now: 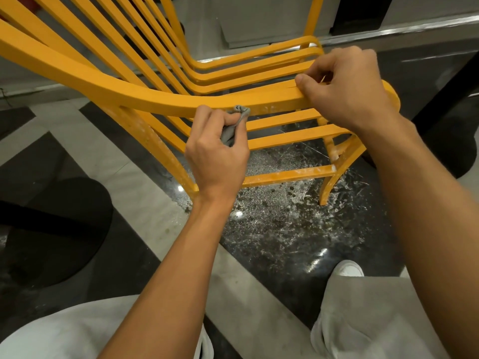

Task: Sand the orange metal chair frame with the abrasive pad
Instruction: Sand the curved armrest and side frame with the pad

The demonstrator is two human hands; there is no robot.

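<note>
Head view – left hand [217, 156] pinches pad [234, 123] vs orange frame [145, 95], right hand [347, 86] grips rail

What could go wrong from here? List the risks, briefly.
The abrasive pad is bunched in the left hand; only its tip meets the chair frame, so it may slip or sand unevenly.
Only the right hand grips the frame; hard strokes could shift it.
Sanding dust on the glossy floor by the shoe may be slippery.

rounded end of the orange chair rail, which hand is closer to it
Right. The right hand grips the rail just beside its rounded end; the left hand is farther along, pressing the gray abrasive pad against the rail's lower edge.
</note>
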